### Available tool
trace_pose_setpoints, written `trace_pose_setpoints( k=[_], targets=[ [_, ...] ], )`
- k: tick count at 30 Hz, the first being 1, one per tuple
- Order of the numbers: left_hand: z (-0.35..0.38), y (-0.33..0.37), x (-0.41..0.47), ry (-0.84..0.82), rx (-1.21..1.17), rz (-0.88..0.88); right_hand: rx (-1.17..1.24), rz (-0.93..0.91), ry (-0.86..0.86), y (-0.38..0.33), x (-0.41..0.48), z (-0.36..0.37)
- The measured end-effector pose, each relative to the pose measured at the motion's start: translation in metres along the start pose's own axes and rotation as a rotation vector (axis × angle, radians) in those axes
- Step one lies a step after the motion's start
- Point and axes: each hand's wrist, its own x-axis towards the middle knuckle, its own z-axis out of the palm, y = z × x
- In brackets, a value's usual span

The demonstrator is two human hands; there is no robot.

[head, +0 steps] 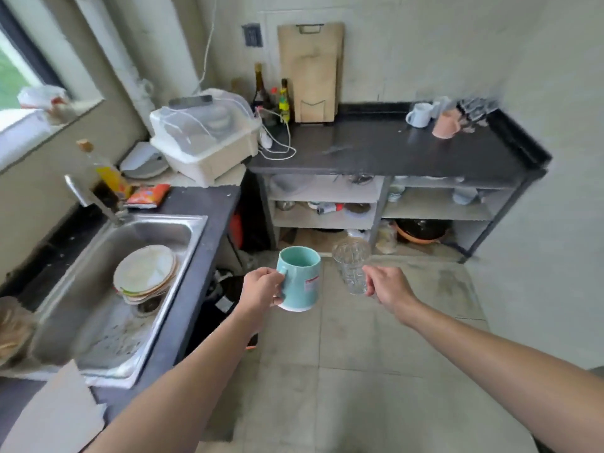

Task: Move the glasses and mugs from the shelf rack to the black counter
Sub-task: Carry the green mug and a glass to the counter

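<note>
My left hand grips a teal mug by its handle, upright, over the tiled floor. My right hand holds a clear patterned glass by its lower side, just right of the mug. Ahead stands the black counter. At its far right corner sit a white mug, a pink mug and several clear glasses, blurred. The shelf rack is not in view.
A steel sink with stacked plates lies to my left. A covered dish drainer, bottles, a white cable and a cutting board crowd the counter's left end. Open shelves sit under the counter.
</note>
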Motion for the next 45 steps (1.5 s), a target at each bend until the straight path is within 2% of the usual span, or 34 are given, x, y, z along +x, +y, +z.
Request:
trace_pose_setpoints(
  k=[6,14,19,25,34,40,45],
  targets=[
    [0.093,0.058,0.063,-0.152,0.071,0.028,0.063,0.027,0.16,-0.004,0.079,-0.075],
    [0.186,0.122,0.189,-0.306,0.153,0.043,0.132,0.047,0.295,-0.016,0.193,-0.122],
    [0.242,0.186,0.268,-0.401,0.225,0.084,0.127,0.053,0.375,-0.043,0.268,-0.15],
    [0.32,0.243,0.341,-0.45,0.288,0.115,0.193,0.105,0.451,-0.06,0.332,-0.195],
    [0.465,0.253,0.429,-0.471,0.337,0.009,0.133,0.192,0.427,-0.032,0.45,-0.289],
    [0.555,0.281,0.487,-0.398,0.323,-0.037,0.053,0.184,0.316,-0.039,0.554,-0.352],
    [0.594,0.294,0.529,-0.319,0.277,-0.109,0.047,0.211,0.279,-0.043,0.629,-0.38]
  ],
)
